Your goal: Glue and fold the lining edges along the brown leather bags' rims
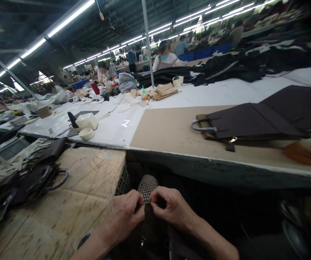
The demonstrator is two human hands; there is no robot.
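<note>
A: Hands first, quick.

B: Both low centre. Left hand: thumb and forefinger pinched together on one end of a thin strip. Right hand: same pinch, other end.

A: Other fingers?

B: Curled in, partly hidden. Can't tell if they hold anything.

A: Strip's exact spot?

B: Bottom centre, bridging the small gap between the pinches, just below the checked cloth. Dark brown piece beneath it, with a small gold-coloured fitting. Can't tell whether strip and piece are joined; too dark.

A: Around them?

B: Right of frame: brown bag lying on a tan sheet, curved handle toward the left. Far right edge: orange-bottomed bottle, blurred. Left of centre: pale block and pale roll, close together. Upper middle: green-tipped bottle beside brown paper pieces. Lower left: stained board, dark bag parts on it.

A: People?

B: Person in a pale top, upper middle, behind the table; others farther back.
</note>
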